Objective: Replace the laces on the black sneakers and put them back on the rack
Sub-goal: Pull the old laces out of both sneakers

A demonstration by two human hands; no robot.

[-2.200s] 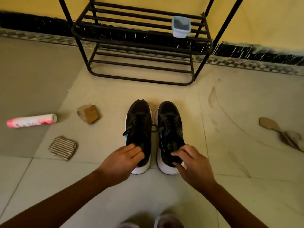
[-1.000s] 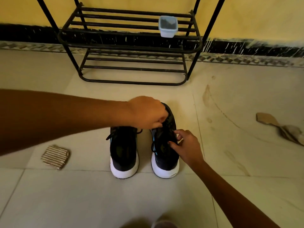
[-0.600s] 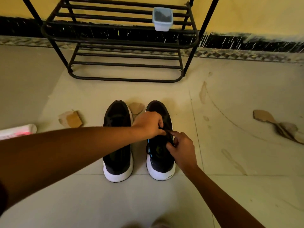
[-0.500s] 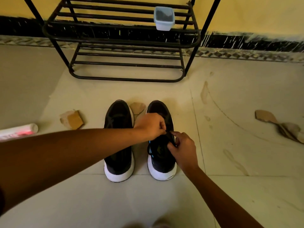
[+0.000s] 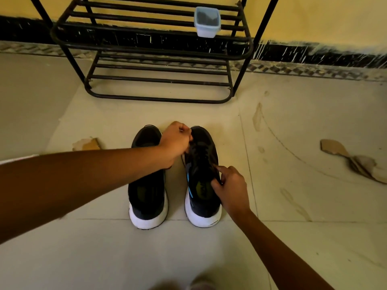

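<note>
2 black sneakers (image 5: 147, 185) stood side by side on the floor (image 5: 293, 237) at the centre of the frame, toes toward the rack (image 5: 150, 50) at the top. The left hand (image 5: 177, 142), fingers curled, pinched the lace (image 5: 198, 152) near the toe of the sneaker on the right (image 5: 202, 197); the right hand (image 5: 231, 186) pinched that sneaker's collar

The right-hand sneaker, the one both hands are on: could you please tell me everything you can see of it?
The right-hand sneaker is black, fabric-looking, with a thick white sole, blue side accents and a yellow-green insole print. It stands upright on the floor, toe toward the rack, beside the other sneaker. Black laces are threaded. The left hand pinches them near the toe; the right hand grips the collar's edge.
</note>
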